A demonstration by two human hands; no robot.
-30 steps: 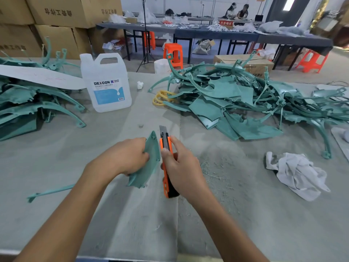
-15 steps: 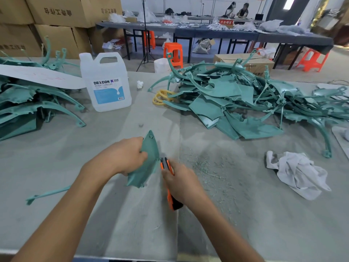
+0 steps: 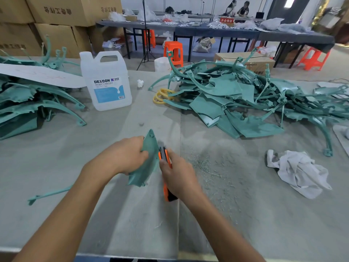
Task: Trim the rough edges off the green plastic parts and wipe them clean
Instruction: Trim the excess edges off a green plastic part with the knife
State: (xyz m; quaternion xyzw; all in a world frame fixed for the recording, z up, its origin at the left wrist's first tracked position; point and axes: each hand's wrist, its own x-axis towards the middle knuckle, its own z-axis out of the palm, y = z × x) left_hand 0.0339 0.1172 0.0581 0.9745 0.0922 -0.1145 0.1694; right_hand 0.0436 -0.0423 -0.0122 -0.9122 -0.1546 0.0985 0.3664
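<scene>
My left hand (image 3: 123, 155) grips a green plastic part (image 3: 149, 159), a pointed curved panel held on edge over the table. A thin green arm (image 3: 50, 194) of it trails out to the left behind my forearm. My right hand (image 3: 179, 176) grips an orange utility knife (image 3: 165, 161), whose blade end lies against the part's right edge. Fine green shavings (image 3: 211, 167) lie on the felt to the right of my hands. A crumpled white rag (image 3: 298, 171) lies at the right.
A big heap of green parts (image 3: 245, 99) fills the far right of the table, and another pile (image 3: 28, 99) sits at the far left. A white DEXCON jug (image 3: 107, 82) stands between them, with a yellow coil (image 3: 161, 95) beside the heap. Cardboard boxes (image 3: 56, 19) stack behind.
The knife slid down along the part's right edge toward me, then moved back up it. My left hand kept its grip on the part with little movement.
</scene>
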